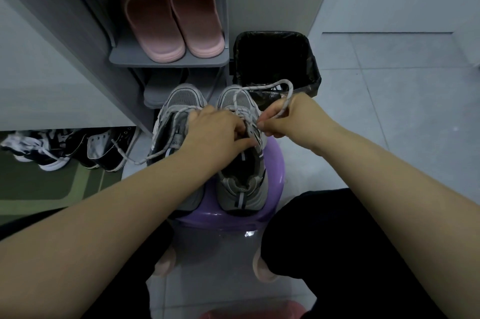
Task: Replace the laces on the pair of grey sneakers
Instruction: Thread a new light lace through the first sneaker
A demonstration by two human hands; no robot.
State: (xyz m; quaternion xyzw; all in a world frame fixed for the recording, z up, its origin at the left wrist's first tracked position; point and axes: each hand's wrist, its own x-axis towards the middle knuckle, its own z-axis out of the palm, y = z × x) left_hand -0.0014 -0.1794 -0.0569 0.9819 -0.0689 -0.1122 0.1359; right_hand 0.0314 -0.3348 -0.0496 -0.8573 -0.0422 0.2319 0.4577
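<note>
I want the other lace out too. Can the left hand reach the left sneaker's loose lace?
Probably yes: the left hand rests by the left sneaker, whose loose lace hangs uncovered.

Views: one, head.
Mount: worn on the person's head; wide-angle lens, straight lines bowed toward the edges.
Facing: forward and steeply down.
Near field: both forearms enter from the lower corners; left hand (220, 131) and right hand (283, 118) meet just above centre, close to the lens.
Mid field: grey sneakers (241, 196) on a purple stool (272, 163), directly below.
Far field, top: shoe rack (166, 61), black bin (314, 69).
Bottom edge: black trousers (337, 228).
</note>
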